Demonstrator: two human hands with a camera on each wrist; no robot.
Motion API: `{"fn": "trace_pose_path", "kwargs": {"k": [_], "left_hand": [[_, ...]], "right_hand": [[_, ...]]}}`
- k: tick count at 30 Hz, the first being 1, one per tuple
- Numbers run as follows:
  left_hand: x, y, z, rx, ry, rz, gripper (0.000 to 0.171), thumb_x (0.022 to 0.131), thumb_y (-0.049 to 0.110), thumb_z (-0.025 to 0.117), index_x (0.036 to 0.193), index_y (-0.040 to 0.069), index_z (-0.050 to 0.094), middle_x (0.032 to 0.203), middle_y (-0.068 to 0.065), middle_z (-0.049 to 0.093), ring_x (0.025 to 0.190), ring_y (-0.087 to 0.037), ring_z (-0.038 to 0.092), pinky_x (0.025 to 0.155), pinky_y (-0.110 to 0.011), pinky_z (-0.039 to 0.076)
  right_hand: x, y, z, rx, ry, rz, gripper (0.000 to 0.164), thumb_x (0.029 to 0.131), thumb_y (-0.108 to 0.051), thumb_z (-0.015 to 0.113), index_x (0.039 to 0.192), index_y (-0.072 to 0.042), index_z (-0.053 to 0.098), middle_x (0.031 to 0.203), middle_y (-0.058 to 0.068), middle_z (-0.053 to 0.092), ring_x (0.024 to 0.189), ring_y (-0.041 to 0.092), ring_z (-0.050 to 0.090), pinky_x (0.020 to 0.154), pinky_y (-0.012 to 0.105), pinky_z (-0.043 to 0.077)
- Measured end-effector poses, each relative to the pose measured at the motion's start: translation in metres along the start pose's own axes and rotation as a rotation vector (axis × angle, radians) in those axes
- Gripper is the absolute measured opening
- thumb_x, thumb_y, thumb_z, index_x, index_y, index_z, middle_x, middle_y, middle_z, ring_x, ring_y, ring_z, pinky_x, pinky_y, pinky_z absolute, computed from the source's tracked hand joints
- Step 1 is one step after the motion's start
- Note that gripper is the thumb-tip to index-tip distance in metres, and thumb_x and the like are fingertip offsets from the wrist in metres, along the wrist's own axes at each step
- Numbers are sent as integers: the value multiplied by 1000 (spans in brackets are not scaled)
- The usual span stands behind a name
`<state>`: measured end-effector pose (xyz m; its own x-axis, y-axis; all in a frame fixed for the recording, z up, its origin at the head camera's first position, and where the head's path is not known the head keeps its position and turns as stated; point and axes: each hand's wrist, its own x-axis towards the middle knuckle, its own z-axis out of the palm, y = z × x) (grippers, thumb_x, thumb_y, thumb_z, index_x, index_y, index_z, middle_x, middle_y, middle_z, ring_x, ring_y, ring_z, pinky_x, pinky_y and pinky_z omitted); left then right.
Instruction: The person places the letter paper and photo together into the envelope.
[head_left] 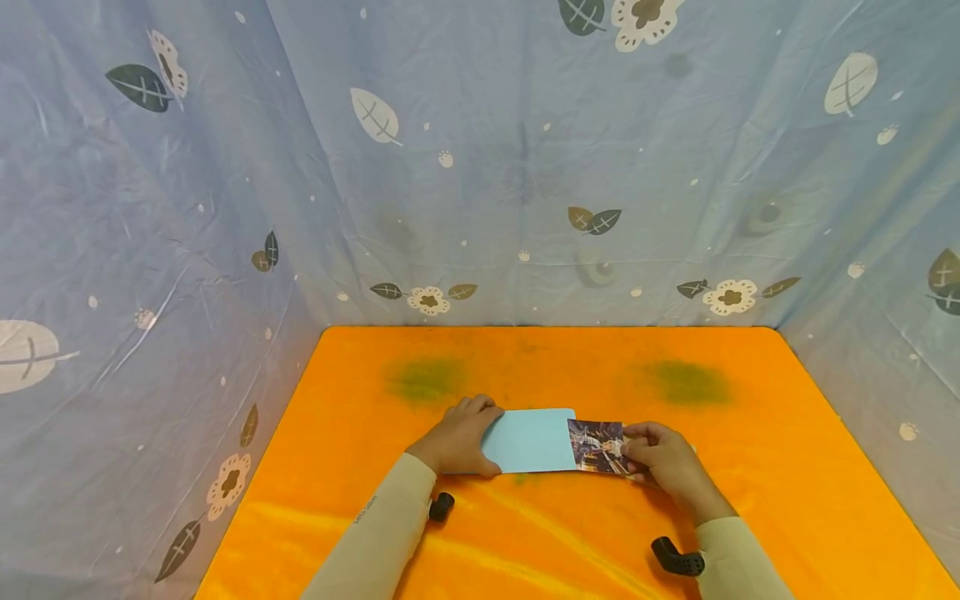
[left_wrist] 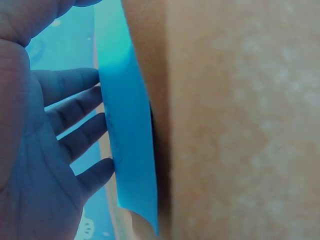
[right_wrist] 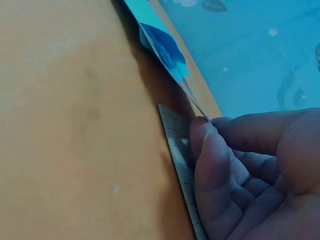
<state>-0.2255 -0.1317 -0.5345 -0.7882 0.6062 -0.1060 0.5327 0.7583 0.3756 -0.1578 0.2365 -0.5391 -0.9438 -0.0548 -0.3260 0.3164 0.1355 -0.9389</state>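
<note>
Orange counter (head_left: 750,467) mid-near: left hand (head_left: 457,437) lies flat-fingered on blue envelope (head_left: 531,440), right hand (head_left: 663,458) pinches photo (head_left: 596,446) half-in at its right mouth; insertion step, likely needs straight leftward push.

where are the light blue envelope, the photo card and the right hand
light blue envelope (head_left: 528,440), head view, middle of its flat face
photo card (head_left: 596,446), head view, its printed face
right hand (head_left: 663,457), head view, back of the hand
</note>
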Motion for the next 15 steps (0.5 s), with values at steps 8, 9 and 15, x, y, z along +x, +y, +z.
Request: {"fn": "trace_pose_path", "kwargs": {"k": [8,9,15], "left_hand": [[-2,0,0,-4,-3,-3,97,80,50,93,160,13,54,155,-3,47,135,-25,44,110,-45,43],[-2,0,1,-6,-4,-5,97,80,50,93,160,13,54,155,-3,47,135,-25,44,110,-45,43],[-1,0,0,-12,5,-3,96,80,49,94,159,13,54,154,-2,47,134,-24,45,110,-45,43]], "right_hand": [[2,-2,4,-58,0,-34,41,110,0,61,146,15,49,100,15,63,76,27,60,64,35,60],[2,-1,4,-65,1,-36,41,110,0,61,146,15,49,100,15,63,76,27,60,64,35,60],[5,-2,6,-82,8,-23,41,110,-1,61,147,12,51,102,15,64,77,28,62,65,35,60]]}}
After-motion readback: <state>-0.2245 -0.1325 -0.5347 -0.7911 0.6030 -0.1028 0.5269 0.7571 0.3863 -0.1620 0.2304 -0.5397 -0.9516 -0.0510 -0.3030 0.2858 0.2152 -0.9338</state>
